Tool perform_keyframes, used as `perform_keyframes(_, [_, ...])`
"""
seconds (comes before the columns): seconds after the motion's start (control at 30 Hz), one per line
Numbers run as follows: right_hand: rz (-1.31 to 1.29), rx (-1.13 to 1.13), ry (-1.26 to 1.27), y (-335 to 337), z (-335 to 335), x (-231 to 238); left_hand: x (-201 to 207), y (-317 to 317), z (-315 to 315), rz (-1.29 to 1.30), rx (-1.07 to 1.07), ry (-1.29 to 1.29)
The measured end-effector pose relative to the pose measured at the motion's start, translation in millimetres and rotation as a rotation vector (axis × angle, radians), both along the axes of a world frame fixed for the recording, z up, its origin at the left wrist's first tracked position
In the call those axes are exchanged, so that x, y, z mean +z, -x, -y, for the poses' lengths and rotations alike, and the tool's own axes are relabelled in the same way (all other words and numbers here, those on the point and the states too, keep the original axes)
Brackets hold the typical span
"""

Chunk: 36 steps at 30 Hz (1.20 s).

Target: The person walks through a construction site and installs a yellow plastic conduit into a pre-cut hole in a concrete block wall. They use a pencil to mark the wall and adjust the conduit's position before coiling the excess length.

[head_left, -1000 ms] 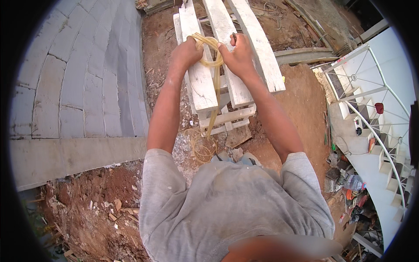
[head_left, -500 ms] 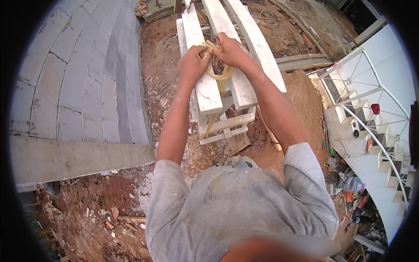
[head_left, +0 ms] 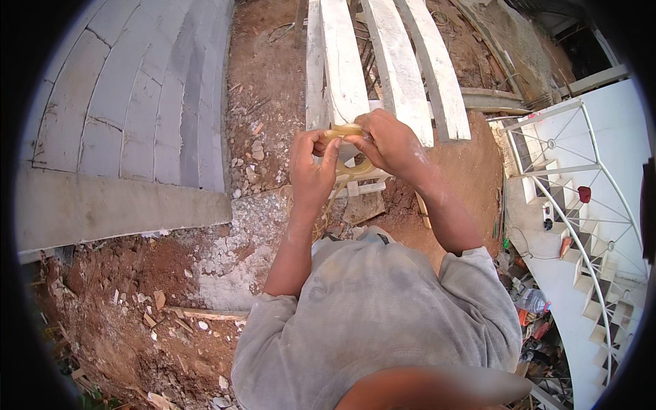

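Between my two hands is a yellowish, see-through flexible hose [head_left: 347,130], bent into a small curve at the fingertips. My left hand [head_left: 313,162] pinches one side of it between thumb and fingers. My right hand [head_left: 388,142] closes on the other side, its thumb pointing toward the left hand. A loop of the hose hangs just below the hands, and its tail drops toward the ground in front of my shirt. Just beyond the hands lie long white-stained wooden beams [head_left: 400,75], set side by side on a low wooden frame.
A grey block wall [head_left: 109,109] rises on the left above a concrete ledge [head_left: 123,212]. Reddish soil with rubble and wood scraps [head_left: 160,301] covers the ground. To the right stand white stairs with a metal railing [head_left: 547,171], a clear plastic bottle [head_left: 534,301] and clutter.
Both hands have come nearer my body, from over the beams to beyond their near ends, still gripping the hose. The view has shifted, so the beams sit farther up and right.
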State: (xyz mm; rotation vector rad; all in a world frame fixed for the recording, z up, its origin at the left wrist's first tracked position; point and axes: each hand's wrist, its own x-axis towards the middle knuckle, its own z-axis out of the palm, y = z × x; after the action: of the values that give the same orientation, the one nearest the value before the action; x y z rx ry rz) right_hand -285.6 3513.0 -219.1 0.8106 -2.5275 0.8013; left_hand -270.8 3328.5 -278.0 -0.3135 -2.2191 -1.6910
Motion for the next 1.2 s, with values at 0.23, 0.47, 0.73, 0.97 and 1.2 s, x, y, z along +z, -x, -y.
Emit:
perform_keyframes(0.23, [-0.266, 0.013, 0.074, -15, 1, -33, -34, -11, -12, 0.048, 0.016, -0.145])
perform_keyframes(0.47, [-0.318, 0.005, 0.013, -17, 0, -42, -42, 21, 21, 0.125, -0.26, -0.185])
perform_keyframes(0.73, [-0.428, -0.121, 0.23, -19, 0, -67, -31, 59, 18, 0.324, -0.405, -0.377])
perform_keyframes(0.97, [-0.353, -0.31, 0.331, -37, 13, -75, -24, 38, 1, -0.225, -0.125, -0.09])
perform_keyframes(1.2, [-0.211, -0.521, 0.503, -44, 31, -107, -13, 26, 14, -0.148, -0.233, 0.081])
